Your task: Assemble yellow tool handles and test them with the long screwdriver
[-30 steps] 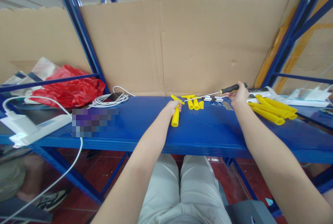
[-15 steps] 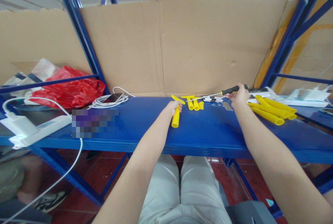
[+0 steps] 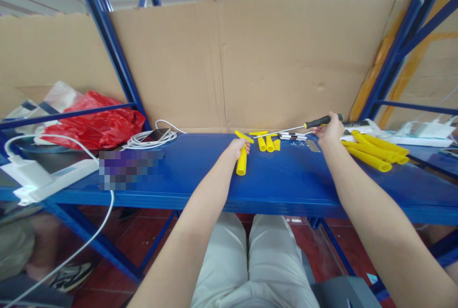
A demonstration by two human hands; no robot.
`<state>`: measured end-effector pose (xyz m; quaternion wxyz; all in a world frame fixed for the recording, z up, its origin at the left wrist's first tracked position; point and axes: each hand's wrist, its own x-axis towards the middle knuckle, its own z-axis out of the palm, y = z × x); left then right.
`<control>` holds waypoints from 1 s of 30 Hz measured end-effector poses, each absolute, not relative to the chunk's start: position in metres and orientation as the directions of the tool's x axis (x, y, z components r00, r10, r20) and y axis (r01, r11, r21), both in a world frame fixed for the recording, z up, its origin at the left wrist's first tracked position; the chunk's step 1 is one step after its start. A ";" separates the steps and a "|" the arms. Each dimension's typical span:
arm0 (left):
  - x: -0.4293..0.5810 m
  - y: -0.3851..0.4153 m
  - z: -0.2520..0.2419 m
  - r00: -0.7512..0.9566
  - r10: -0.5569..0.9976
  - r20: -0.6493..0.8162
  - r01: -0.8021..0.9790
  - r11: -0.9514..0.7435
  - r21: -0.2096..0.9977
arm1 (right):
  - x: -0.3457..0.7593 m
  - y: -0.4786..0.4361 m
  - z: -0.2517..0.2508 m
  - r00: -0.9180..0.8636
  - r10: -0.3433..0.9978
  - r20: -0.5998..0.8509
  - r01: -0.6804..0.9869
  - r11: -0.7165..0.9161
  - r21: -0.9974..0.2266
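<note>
My left hand [image 3: 239, 148] is closed around a yellow T-shaped piece with a hollow tube end [image 3: 241, 165], held above the blue shelf. In my right hand [image 3: 329, 130] is the black-and-yellow handle of a long screwdriver [image 3: 317, 121]. Its thin shaft points left, and the tip is close to the head of the yellow piece; whether they touch I cannot tell. Just behind, other yellow T-shaped pieces [image 3: 263, 144] lie on the shelf. Small metal bits [image 3: 297, 144] and a flat grey plate [image 3: 313, 146] rest below the screwdriver shaft, beside some white-and-black pens [image 3: 291, 136].
Several yellow tubes [image 3: 379, 150] lie in a pile at the right. Leftward are a coiled white cable [image 3: 150, 139], a red plastic bag [image 3: 100, 119] and a white power strip [image 3: 57, 181]. Cardboard [image 3: 279, 65] walls the back of the blue shelf [image 3: 200, 179]. Another person's leg shows at lower left.
The screwdriver has shifted slightly, its tip a little higher and further right. My left hand and the yellow piece have barely moved.
</note>
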<state>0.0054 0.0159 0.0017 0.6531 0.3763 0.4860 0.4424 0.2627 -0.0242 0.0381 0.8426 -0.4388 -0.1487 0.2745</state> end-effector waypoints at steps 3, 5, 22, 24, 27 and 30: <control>0.005 0.017 0.001 0.144 0.942 -0.302 -0.228 0.328 0.917 | 0.265 -0.022 0.036 0.810 0.586 0.021 -0.318 0.469 -0.824; 0.005 0.018 0.000 0.147 0.942 -0.302 -0.246 0.330 0.911 | 0.267 -0.020 0.035 0.812 0.582 0.044 -0.299 0.478 -0.826; 0.005 0.018 0.000 0.165 0.940 -0.297 -0.229 0.330 0.916 | 0.261 -0.025 0.039 0.817 0.576 0.039 -0.292 0.472 -0.832; 0.005 0.018 0.001 0.173 0.940 -0.295 -0.209 0.328 0.921 | 0.260 -0.027 0.039 0.819 0.572 0.042 -0.286 0.472 -0.834; 0.005 0.017 0.001 0.175 0.942 -0.286 -0.194 0.318 0.928 | 0.259 -0.028 0.040 0.822 0.567 0.046 -0.280 0.472 -0.836; 0.005 0.016 0.002 0.162 0.943 -0.292 -0.199 0.321 0.926 | 0.259 -0.030 0.041 0.820 0.571 0.028 -0.295 0.466 -0.834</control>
